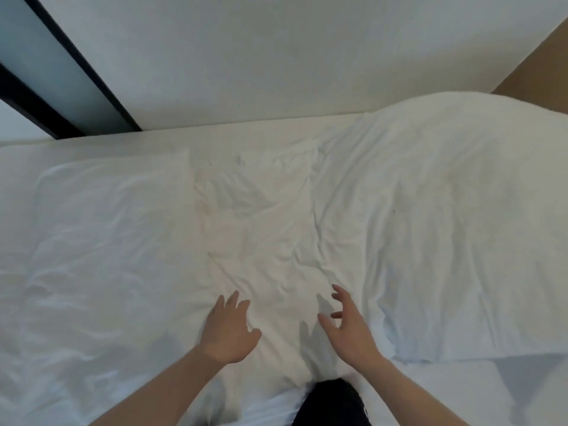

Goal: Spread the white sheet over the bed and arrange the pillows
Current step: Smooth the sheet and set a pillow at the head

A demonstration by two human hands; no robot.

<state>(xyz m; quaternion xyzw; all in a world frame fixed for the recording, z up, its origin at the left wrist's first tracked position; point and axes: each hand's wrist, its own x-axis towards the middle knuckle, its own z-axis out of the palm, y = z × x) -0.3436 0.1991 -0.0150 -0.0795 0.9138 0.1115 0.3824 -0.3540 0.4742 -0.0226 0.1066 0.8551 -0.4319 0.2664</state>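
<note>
— What can't you make out from here?

— Whether the bulge under the white sheet [276,229], right of both hands, is a pillow: it's covered.

— How many hands?

— Two. The left hand [229,329] lies spread on the sheet; the right hand [347,324] hovers beside it, fingers loose, holding nothing.

— The sheet?

— Rumpled beneath and beyond them, across the bed [461,392].

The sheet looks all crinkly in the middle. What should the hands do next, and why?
Probably press both palms down and sweep outward. The left hand and right hand are open over the wrinkled white cotton sheet, and the creases bunch just ahead of the fingers. The raised bulge of white bedding on the right can wait.
</note>
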